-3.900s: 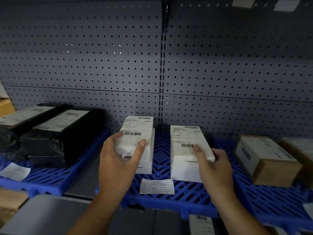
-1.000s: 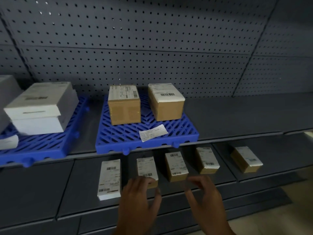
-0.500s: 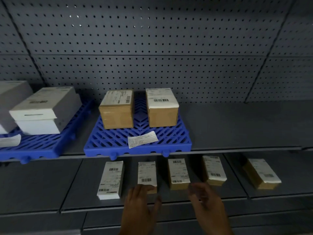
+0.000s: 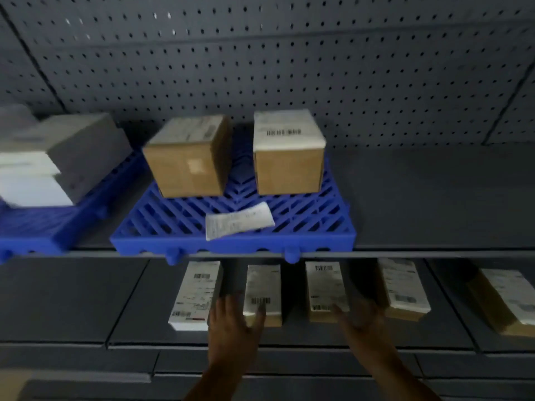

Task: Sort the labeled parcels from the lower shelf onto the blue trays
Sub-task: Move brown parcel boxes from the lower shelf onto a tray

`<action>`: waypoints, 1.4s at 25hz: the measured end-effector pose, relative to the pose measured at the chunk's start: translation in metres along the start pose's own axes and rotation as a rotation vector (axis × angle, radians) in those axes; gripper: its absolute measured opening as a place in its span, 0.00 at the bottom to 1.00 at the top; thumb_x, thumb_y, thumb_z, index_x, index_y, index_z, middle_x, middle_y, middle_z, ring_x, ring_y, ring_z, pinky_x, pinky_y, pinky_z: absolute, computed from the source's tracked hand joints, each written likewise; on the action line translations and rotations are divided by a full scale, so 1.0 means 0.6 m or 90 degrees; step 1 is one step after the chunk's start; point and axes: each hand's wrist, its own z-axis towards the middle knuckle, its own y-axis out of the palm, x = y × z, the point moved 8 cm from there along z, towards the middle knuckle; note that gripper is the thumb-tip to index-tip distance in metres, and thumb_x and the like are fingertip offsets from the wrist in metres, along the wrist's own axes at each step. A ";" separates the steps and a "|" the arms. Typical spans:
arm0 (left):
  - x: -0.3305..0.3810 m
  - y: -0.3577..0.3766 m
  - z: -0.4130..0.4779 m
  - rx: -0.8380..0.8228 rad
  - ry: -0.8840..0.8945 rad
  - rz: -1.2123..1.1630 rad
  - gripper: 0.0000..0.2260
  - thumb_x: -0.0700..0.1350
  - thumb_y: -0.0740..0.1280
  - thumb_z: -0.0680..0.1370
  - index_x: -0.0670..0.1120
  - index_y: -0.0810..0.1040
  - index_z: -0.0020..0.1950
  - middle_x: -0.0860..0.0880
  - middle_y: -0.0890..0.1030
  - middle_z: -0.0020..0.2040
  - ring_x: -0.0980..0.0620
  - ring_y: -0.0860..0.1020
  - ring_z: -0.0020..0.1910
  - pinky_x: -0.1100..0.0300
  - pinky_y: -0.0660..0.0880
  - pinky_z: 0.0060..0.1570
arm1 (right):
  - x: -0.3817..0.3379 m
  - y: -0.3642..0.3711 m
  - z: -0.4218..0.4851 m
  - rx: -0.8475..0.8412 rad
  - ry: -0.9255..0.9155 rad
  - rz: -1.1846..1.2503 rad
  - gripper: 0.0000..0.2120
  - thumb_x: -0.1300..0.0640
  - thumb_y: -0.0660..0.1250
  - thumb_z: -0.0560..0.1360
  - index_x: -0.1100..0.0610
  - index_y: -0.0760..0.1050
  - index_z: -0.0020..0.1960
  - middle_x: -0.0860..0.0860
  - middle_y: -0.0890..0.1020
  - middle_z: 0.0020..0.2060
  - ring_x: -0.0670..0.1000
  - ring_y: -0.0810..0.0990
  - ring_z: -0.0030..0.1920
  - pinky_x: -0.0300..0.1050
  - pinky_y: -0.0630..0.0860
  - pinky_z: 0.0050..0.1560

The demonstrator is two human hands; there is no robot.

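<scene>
- Head view, and it's pretty motion-blurred, so we're only calling what we can make out. Our landmark is the blue slatted plastic tray (image 4: pixel 318 218) in the middle of the upper shelf.
- On that tray sit two brown cardboard boxes with white labels on top: one at its back left (image 4: pixel 185 160), one at its back right (image 4: pixel 288 157), with a gap between them. A loose white paper slip (image 4: pixel 238 221) lies on the slats near the tray's front edge.
- Left of the tray there's a second blue tray (image 4: pixel 43 230) carrying stacked white and grey boxes (image 4: pixel 55 157), partly out of frame.
- Below the tray, on the grey metal lower shelf (image 4: pixel 86 299), five labelled parcels lie in a row: a white one (image 4: pixel 197 293) under the tray's front left, then four brown ones with white labels (image 4: pixel 262 287) (image 4: pixel 325 287) (image 4: pixel 402 287) (image 4: pixel 503 299) running off to the right.
- Our left hand (image 4: pixel 231 328) is under the tray's middle, fingers spread, fingertips over the near end of the second parcel. Not gripping anything.
- Our right hand (image 4: pixel 362 322) is spread too, by the near end of the third parcel; whether it touches, we can't tell.
</scene>
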 end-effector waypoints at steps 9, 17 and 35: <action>-0.107 0.155 0.076 -0.080 -0.090 -0.054 0.50 0.85 0.54 0.63 0.55 0.68 0.75 0.47 0.72 0.71 0.47 0.70 0.69 0.42 0.72 0.69 | 0.074 0.100 0.118 0.047 0.043 0.070 0.39 0.17 0.67 0.55 0.40 0.73 0.57 0.47 0.81 0.56 0.52 0.80 0.59 0.57 0.77 0.62; -0.049 0.210 0.014 -0.156 -0.054 -0.324 0.36 0.69 0.69 0.72 0.63 0.63 0.78 0.56 0.77 0.71 0.58 0.78 0.66 0.52 0.80 0.63 | 0.046 0.114 0.068 0.071 -0.045 0.164 0.25 0.38 0.75 0.70 0.42 0.75 0.64 0.35 0.81 0.50 0.33 0.80 0.50 0.26 0.74 0.40; -0.020 0.025 -0.233 0.003 -0.199 -0.411 0.21 0.50 0.79 0.73 0.47 0.81 0.63 0.43 0.80 0.58 0.46 0.82 0.55 0.43 0.80 0.60 | 0.015 -0.082 -0.170 0.075 0.062 0.193 0.22 0.37 0.78 0.66 0.46 0.80 0.53 0.40 0.84 0.42 0.37 0.80 0.40 0.32 0.73 0.37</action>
